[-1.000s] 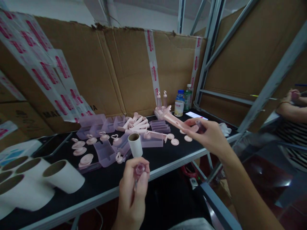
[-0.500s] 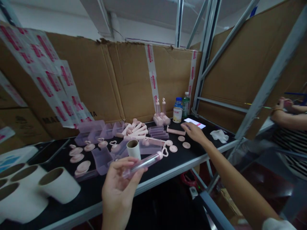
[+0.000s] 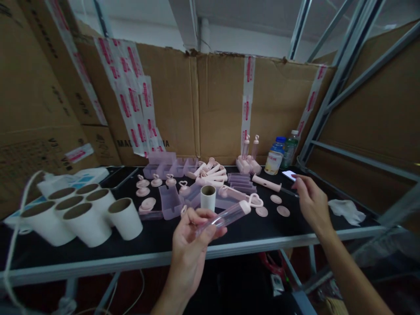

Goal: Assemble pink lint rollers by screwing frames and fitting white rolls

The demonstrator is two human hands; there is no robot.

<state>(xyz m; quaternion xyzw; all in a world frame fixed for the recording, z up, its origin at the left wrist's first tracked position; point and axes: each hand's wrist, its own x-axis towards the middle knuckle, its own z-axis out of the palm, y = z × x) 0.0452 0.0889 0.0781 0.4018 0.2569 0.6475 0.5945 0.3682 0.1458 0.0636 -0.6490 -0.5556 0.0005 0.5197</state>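
Clear tube (image 3: 226,216) pinched loosely in left hand (image 3: 193,238).
Right hand (image 3: 311,202) spread, reaching far right; tube could slip off the table edge (image 3: 229,250).

Little can be read. On the cardboard wall (image 3: 183,109) at centre left, partly hidden by hanging tape strips (image 3: 138,100), dark printed capitals show "MA" at one end and "IA" at the other. The red print on the tape is too blurred to read, as are the bottle (image 3: 274,158) label and the marks on the boxes (image 3: 39,109) at left.
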